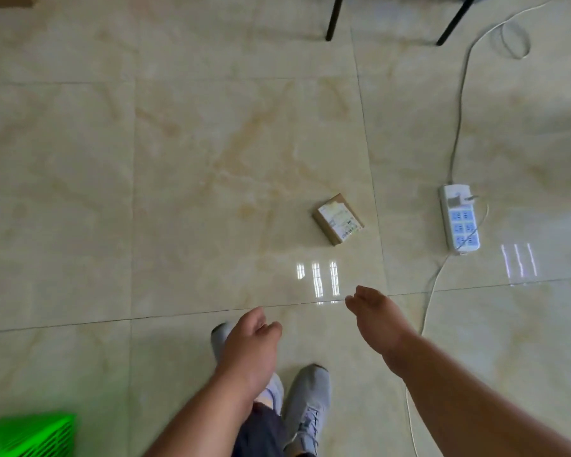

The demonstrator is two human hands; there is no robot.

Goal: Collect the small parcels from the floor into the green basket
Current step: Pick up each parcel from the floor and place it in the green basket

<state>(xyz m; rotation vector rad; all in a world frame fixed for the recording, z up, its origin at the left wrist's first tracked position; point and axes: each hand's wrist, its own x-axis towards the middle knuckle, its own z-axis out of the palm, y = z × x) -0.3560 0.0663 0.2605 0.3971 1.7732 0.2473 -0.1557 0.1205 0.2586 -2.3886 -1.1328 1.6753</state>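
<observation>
Glossy cream marble-look floor tiles (pixel 178 159) are filling nearly the whole view, w/ ceiling lights reflecting off them. One small brown cardboard parcel w/ a white barcode label (pixel 338 219) is lying flat on the floor, ahead of both hands and well apart from them; nothing is touching it. The left hand (pixel 251 344) is hanging loosely curled, grip narrow and holding nothing. The right hand (pixel 374 318) is stretching fwd toward the parcel, fingers (pixel 355 300) together and extended, grip not closed and carrying nothing either. The bright green slatted plastic basket (pixel 27 435) is showing only as a corner at bottom left, blurred, so its contents can't be told. Grey knit sneakers (pixel 309 400) are standing between the arms. A white power strip w/ blue sockets (pixel 460 219) and its white cable (pixel 459 103) are lying right of the parcel, near but apart. Judging by this: at least this one parcel is remaining to pick up; no others are showing.
</observation>
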